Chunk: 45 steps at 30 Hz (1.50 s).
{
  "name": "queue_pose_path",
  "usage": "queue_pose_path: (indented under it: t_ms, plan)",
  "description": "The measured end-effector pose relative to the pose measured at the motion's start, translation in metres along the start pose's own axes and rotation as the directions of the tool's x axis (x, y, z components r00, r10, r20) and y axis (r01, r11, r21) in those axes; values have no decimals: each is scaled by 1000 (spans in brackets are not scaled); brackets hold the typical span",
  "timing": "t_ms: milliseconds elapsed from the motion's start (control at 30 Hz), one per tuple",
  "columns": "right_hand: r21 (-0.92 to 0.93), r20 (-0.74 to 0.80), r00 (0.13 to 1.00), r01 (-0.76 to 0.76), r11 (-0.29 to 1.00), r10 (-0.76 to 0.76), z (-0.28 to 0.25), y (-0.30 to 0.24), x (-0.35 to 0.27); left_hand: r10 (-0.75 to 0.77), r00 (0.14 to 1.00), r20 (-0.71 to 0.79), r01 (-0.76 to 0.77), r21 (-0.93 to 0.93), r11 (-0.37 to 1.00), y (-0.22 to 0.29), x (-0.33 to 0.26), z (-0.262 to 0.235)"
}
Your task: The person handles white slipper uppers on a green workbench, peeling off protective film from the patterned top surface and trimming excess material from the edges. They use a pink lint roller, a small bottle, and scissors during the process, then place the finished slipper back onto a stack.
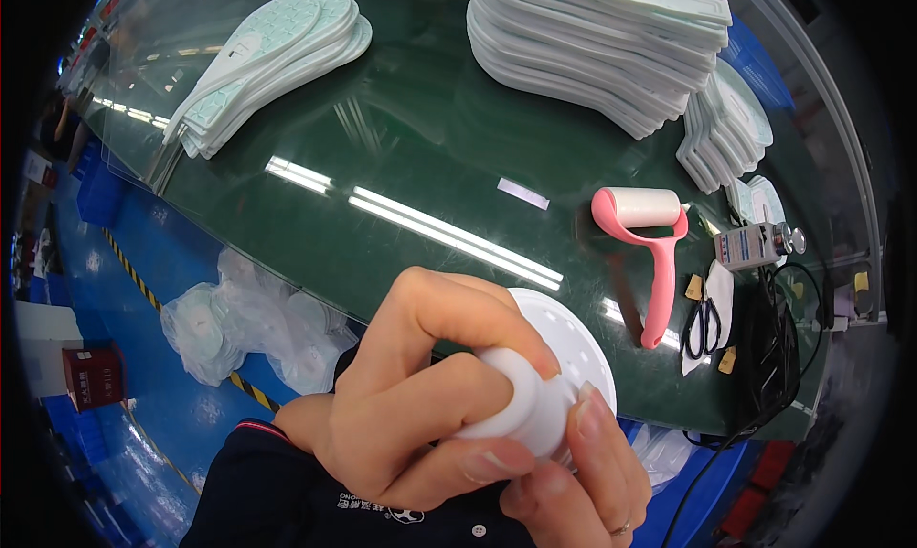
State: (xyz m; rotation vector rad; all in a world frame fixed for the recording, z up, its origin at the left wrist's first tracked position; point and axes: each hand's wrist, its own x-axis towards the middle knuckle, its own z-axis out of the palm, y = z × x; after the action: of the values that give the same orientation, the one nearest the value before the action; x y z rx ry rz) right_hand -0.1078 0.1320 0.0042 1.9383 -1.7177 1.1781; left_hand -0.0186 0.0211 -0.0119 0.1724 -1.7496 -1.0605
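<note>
the fingers [449,328] of the left hand [420,405] are curling tight around a small white rounded piece [521,405], with the forefinger arching over its top and the thumb pressing along its underside. the right hand [583,481] is coming in from below, its fingertips pinching the same white piece on its right side, so both hands are grasping it together close under the camera. a ring is showing on one finger of the right hand. just behind the piece, and seemingly joined to it, a white round disc with small holes [568,333] is standing out past the knuckles; whether the two are one part is hard to tell. below the hands a dark collared shirt [287,500] is filling the lower edge.

beyond the hands a dark green glossy table [430,137] is reflecting long ceiling lights. on its right part a pink-handled lint roller [650,242] is lying, with black-handled scissors [704,323] near it and a small grey metal tool [755,245] with a black cable just past them. at the far side, stacks of pale green shoe insoles are resting: one fanned stack on the left [272,61], a taller pile in the middle [592,46] and smaller ones at the right [726,128]. clear plastic bags of white parts [248,328] are sitting on the blue floor to the left.
</note>
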Motion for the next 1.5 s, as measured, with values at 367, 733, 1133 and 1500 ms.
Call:
queue_pose_path:
  t_ms: [367, 733, 1133, 1500]
  plan:
    - [128, -263, 949, 211, 969, -172, 22, 26, 4, -33, 999, 4, 33, 111, 993, 2, 2, -1]
    - [633, 613, 676, -730, 258, 409, -5, 17, 2, 466, 872, 148, -461, 564, 685, 5, 45, -2]
    - [970, 206, 655, -233, -65, 727, -2, 51, -13, -486, 793, 366, 607, -542, 582, -4, 26, -19]
    - [907, 166, 742, 143, -396, 649, -24, 65, -16, -396, 907, 140, 418, -401, 815, 20, 19, -8]
